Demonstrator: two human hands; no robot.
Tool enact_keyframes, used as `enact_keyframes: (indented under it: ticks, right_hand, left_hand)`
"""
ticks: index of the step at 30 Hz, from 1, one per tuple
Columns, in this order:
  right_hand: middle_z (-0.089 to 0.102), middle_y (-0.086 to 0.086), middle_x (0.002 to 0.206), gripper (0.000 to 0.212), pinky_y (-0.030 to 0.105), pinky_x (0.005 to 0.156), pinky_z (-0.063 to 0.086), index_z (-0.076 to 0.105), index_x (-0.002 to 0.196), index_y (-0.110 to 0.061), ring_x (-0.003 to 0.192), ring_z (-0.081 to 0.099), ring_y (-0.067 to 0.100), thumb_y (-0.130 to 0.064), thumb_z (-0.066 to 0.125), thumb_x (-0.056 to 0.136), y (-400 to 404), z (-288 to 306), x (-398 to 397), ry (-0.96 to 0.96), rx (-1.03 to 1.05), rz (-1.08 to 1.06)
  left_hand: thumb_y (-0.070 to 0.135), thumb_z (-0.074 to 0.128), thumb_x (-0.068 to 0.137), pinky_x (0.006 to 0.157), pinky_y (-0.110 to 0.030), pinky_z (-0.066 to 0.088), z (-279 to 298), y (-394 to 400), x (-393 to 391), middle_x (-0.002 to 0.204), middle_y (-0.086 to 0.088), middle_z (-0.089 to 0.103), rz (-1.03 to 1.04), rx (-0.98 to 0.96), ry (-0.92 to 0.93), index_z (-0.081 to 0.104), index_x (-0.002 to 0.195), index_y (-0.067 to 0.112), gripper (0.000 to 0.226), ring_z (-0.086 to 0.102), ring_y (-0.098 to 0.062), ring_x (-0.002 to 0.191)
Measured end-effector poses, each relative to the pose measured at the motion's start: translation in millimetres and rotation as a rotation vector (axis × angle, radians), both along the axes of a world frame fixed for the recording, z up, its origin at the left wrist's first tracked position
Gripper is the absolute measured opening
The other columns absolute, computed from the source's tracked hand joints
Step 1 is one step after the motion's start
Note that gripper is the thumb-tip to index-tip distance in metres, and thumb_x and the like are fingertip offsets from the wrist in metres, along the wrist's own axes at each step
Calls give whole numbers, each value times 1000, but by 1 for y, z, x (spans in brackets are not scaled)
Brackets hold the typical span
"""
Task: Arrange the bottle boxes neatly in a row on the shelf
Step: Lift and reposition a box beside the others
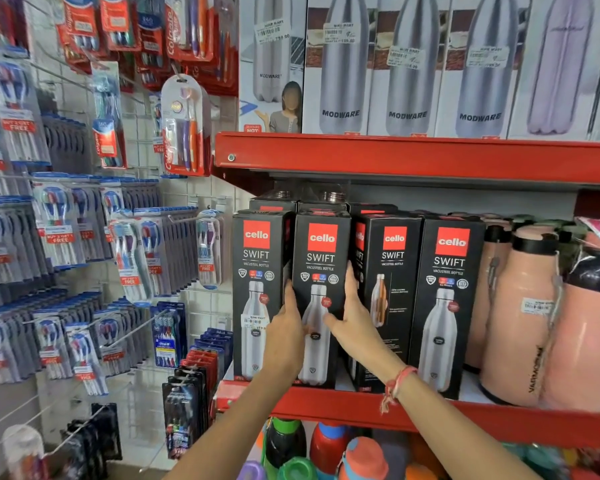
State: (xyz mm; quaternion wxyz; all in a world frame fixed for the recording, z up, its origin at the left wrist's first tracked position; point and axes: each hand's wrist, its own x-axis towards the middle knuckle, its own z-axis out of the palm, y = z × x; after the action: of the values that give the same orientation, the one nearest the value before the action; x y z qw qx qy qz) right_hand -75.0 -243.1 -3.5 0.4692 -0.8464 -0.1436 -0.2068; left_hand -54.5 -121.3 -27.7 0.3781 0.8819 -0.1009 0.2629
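Several black Cello Swift bottle boxes stand upright at the front of the red shelf (326, 407). Both hands clasp the second box from the left (321, 258). My left hand (286, 327) grips its left edge, fingers tucked between it and the leftmost box (257, 271). My right hand (352, 317) holds its right edge, thumb across the front. To the right, a third box (390, 271) sits turned at an angle and set back. A fourth box (447, 289) faces front. More boxes stand behind in a back row.
Peach flasks (520, 323) crowd the shelf right of the boxes. Grey Modware boxes (409, 81) fill the shelf above. Coloured bottles (326, 448) stand on the shelf below. Toothbrush packs (59, 237) hang on a wire grid at left.
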Motion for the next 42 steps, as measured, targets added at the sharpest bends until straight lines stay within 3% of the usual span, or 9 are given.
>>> enact_keyframes:
  ticks: [2, 7, 13, 19, 28, 33, 36, 39, 42]
  right_hand:
    - [34, -6, 151, 84, 23, 102, 41, 4, 151, -32, 134, 41, 14, -8, 55, 89, -1, -1, -5, -87, -1, -86]
    - [51, 3, 122, 50, 32, 92, 51, 49, 132, -18, 109, 54, 17, -7, 60, 85, -17, -4, -25, -467, 21, -508]
    - [28, 21, 143, 103, 45, 104, 34, 13, 148, -10, 131, 24, 35, -39, 76, 72, -33, -13, -17, -105, 35, -688]
    - [33, 24, 137, 111, 47, 99, 37, 2, 150, -20, 120, 37, 42, -27, 79, 71, -27, -11, -8, -118, 82, -709]
    - [33, -8, 122, 112, 23, 99, 27, -2, 149, -40, 112, 28, 0, -33, 78, 73, -77, 9, -37, -279, 101, -310]
    - [39, -17, 137, 105, 38, 110, 34, 5, 138, -64, 126, 42, 12, -30, 80, 72, -114, 29, -53, -167, 138, -32]
    - [38, -9, 150, 101, 43, 111, 36, 11, 140, -61, 131, 43, 13, -22, 78, 75, -122, 30, -48, -121, 178, 80]
    - [37, -17, 150, 99, 49, 110, 38, 11, 141, -59, 135, 40, 6, -14, 73, 79, -121, 28, -35, -41, 192, 177]
    - [41, -11, 149, 98, 35, 113, 33, 0, 149, -40, 133, 44, 6, 1, 61, 84, -116, 25, -21, -12, 173, 177]
  left_hand:
    - [4, 58, 88, 67, -34, 46, 2, 3, 1, 99, -19, 66, 74, 154, -26, 4, 147, 9, 81, 64, -32, 87]
    - [6, 51, 92, 62, -34, 43, 18, 16, -11, 92, -15, 69, 202, 391, -110, 36, 133, 4, 43, 66, -32, 84]
    - [19, 50, 94, 63, -32, 43, 38, 13, -24, 87, -10, 71, 50, 351, -273, 53, 106, 7, 17, 67, -30, 82]
    - [19, 68, 84, 80, -37, 57, 30, -8, -24, 100, -5, 73, -274, -7, -77, 61, 114, 11, 31, 69, -16, 85]
    - [21, 74, 79, 84, -23, 51, 41, -33, -40, 114, -7, 68, -296, -96, -65, 54, 127, 14, 53, 67, -15, 93]
    - [38, 83, 63, 83, -35, 52, 44, -54, -50, 105, -7, 67, -178, -91, -109, 47, 127, 14, 78, 64, -21, 93]
    - [26, 84, 65, 74, -30, 42, 40, -68, -51, 111, -8, 64, -171, -101, -102, 31, 137, 19, 90, 60, -25, 98]
    - [14, 80, 70, 56, -24, 36, 32, -80, -47, 83, -9, 64, -110, -110, -84, 22, 143, 22, 93, 55, -20, 68]
    - [1, 71, 75, 63, -24, 43, 22, -92, -40, 96, -5, 66, -93, -112, -91, 16, 146, 27, 94, 57, -20, 71]
